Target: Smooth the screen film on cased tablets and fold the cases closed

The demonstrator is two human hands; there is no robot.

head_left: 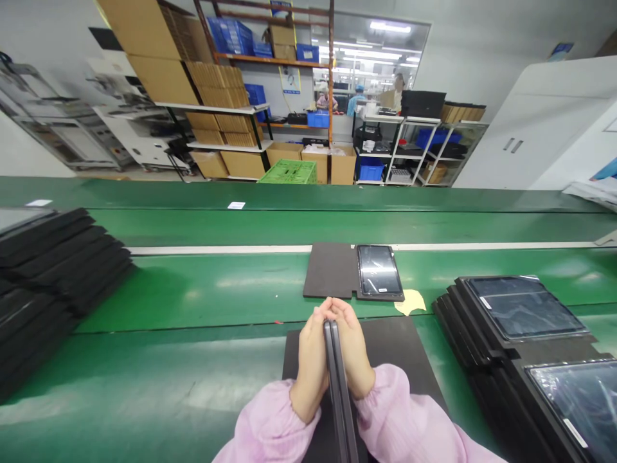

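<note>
Two slim dark tablet-like devices (pixel 341 399) stand on edge, side by side, between my palms above a black mat (pixel 395 350). My left hand (pixel 312 360) presses flat against the left face of the pair. Against the right face lies my right hand (pixel 353 350), and the fingertips of both hands meet at the far end. Just beyond them, a tablet in clear film (pixel 378 271) rests in a black foam tray, with a bare dark foam panel (pixel 329 270) joined at its left. A torn yellow paper (pixel 411 301) sticks out by the tray's near right corner.
Stacked black foam trays with film-covered tablets (pixel 527 307) stand at the right. Another tall stack of black trays (pixel 58 263) is at the left. The green work surface (pixel 183 386) runs across, with shelves, boxes and a green crate (pixel 292 172) behind it.
</note>
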